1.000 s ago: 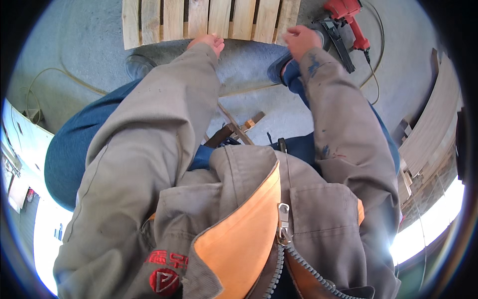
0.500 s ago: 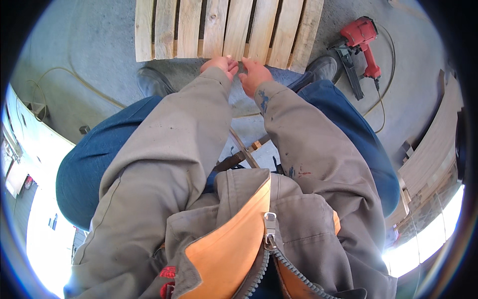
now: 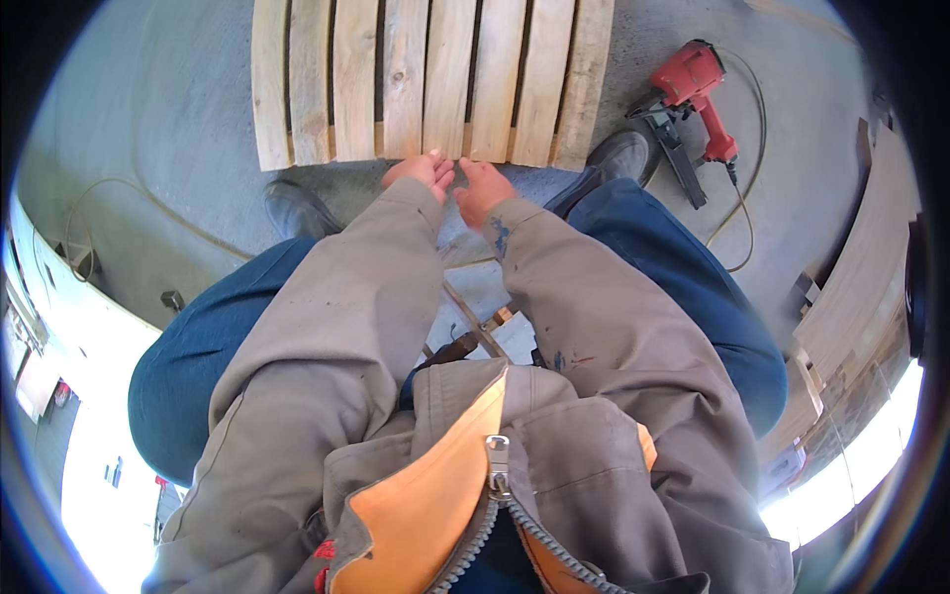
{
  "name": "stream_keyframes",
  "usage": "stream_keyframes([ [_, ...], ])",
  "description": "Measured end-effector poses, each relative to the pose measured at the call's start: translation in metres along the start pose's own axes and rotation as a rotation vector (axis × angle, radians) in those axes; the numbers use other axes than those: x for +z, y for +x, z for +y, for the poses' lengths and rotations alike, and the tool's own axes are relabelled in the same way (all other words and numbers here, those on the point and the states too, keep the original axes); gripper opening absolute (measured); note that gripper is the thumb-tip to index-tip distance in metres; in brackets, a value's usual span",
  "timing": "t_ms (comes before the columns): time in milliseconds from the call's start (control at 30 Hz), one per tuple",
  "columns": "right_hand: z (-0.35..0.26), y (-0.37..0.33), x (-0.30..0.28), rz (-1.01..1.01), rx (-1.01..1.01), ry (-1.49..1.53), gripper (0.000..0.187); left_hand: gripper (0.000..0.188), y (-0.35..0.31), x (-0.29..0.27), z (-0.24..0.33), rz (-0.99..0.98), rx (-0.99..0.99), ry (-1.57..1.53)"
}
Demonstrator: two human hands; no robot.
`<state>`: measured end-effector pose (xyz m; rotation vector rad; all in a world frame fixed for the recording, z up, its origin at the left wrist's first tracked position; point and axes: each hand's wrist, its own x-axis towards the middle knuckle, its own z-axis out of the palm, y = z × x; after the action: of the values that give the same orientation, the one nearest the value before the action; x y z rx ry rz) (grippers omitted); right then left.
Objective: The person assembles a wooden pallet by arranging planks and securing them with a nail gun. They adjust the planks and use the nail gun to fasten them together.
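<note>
At the top of the view lies a slatted wooden panel (image 3: 404,74), its pale boards side by side with narrow gaps over a cross piece. My left hand (image 3: 424,173) is at the middle of its near edge, fingers curled and fingertips against the board ends. Close beside it, my right hand (image 3: 482,190) pinches the same edge with its fingers bent. The undersides of the fingers are partly hidden, and a small gap separates the hands.
To the right, a red nail gun (image 3: 693,74) with a hose (image 3: 760,148) lies on the concrete floor (image 3: 188,139). My shoes (image 3: 618,158) flank the panel's near edge. Wooden boards (image 3: 861,262) stand at far right. Wood sticks (image 3: 475,322) lie below, between my legs.
The panel, my hands and the nail gun all sit lower and slightly further left in the view. Both hands stay at the panel's near edge.
</note>
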<state>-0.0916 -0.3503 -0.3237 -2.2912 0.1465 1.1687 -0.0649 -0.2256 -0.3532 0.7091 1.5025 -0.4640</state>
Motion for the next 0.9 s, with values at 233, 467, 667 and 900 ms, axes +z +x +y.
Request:
stream_keyframes([
  [233,-0.005,-0.003,-0.004,-0.026,0.015,0.041,0.062,0.031,0.008,-0.003,-0.001,0.024,0.015,0.011],
  [467,-0.005,-0.001,-0.023,0.081,0.019,0.022,0.044,0.029,0.008,-0.001,0.001,0.034,0.013,0.027],
  [667,0.08,0.01,-0.156,0.482,0.208,-0.308,0.029,0.028,0.017,-0.006,-0.002,0.012,0.004,0.015],
  [900,0.172,0.013,-0.267,0.861,0.599,-0.292,0.039,0.022,0.02,-0.01,-0.004,0.032,-0.011,0.053],
])
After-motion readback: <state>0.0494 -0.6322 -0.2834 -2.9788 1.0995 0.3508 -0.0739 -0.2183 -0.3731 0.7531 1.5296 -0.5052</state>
